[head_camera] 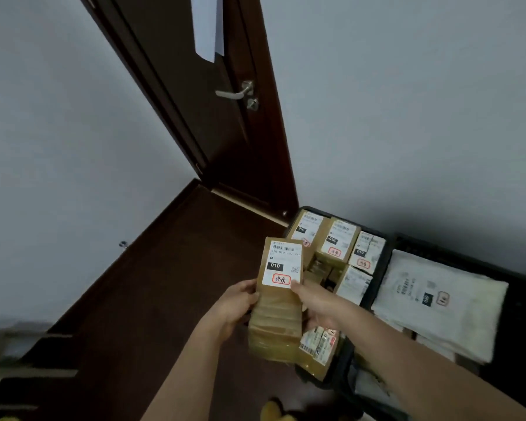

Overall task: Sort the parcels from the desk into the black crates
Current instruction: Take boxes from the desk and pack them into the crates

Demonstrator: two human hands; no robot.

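Here, in the head view, both hands hold one brown cardboard parcel [278,302] up in front of the person, above the dark floor [164,284] and just left of the crates. The left hand [236,302] grips the parcel's left edge with curled fingers; the right hand [313,305] clamps the right edge, its thumb lying on the lower corner of the white shipping label [283,262]. That label carries a barcode, a black box reading 010 and a red-framed handwritten mark (the characters are too small to read surely). The parcel is wrapped in clear tape and stands roughly upright, tilted a little away.

To the right, against the pale wall [407,117], sits a black crate [383,262] packed with small brown and white parcels [337,241], several also marked 010. Beside it, further right, a second black crate [456,256] holds flat white mailer bags [438,302], the top one with a label marked 090 as far as can be told. A dark wooden door [210,117] with a metal lever handle [234,92] stands behind, a white sheet of paper [207,25] hanging on it
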